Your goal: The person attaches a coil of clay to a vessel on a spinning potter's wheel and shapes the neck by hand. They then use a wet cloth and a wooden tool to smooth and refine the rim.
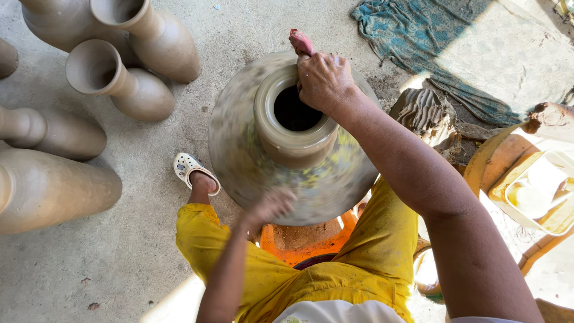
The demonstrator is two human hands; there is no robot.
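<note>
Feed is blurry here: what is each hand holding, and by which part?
Right hand pinches a reddish cloth against the pot rim. Left hand lies flat on the pot's shoulder, gripping nothing.

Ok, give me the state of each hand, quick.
Left hand: blurred, against the side of the clay pot; open or closed cannot be told.
Right hand: closed on a reddish rag, at the pot's rim.

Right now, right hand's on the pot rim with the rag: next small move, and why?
Probably ease the right hand with the reddish rag a little further around the rim of the clay pot. The pot body is motion-blurred, so it looks to be turning, and the left hand rests on its near shoulder; only one spot of rim is under the rag.
</note>
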